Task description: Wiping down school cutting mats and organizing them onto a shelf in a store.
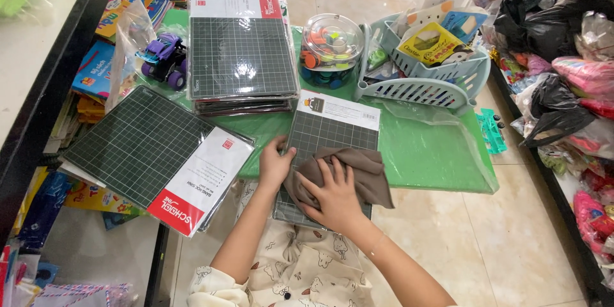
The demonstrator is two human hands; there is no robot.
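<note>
Just one head cam, looking steeply down from close above the green bench [435, 153], facing the shop floor beyond.
</note>
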